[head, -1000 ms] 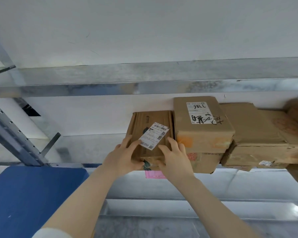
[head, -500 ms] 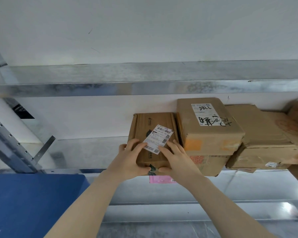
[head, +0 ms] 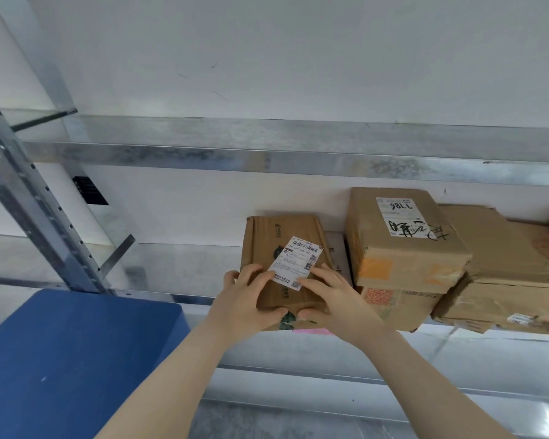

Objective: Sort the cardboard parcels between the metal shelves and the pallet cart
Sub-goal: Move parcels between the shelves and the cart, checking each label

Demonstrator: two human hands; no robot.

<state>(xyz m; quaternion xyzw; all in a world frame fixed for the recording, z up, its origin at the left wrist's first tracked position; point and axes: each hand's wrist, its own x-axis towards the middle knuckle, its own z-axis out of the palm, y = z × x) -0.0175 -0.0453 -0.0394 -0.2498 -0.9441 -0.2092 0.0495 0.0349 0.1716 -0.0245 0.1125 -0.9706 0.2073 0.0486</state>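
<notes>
While stacked parcels [head: 403, 245] sit right on the metal shelf [head: 171, 267], our left hand [head: 248, 299] and right hand [head: 338, 301] grip a flat parcel [head: 279, 239]; sorting seems midway.

Flat parcel: flat brown cardboard parcel [head: 279, 245], tilted white barcode label on top, lying on the galvanised metal shelf [head: 178, 264], near end overhanging its front edge.
Stacked boxes: taller brown cardboard boxes [head: 403, 248], farther right on that shelf.

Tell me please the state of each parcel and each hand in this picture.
flat parcel: lying flat on the shelf, gripped at its near edge.
left hand: grips the flat parcel.
right hand: grips the flat parcel.
98LL box: taped shut, stacked on a lower box.
right-side boxes: dented, stacked.
</notes>
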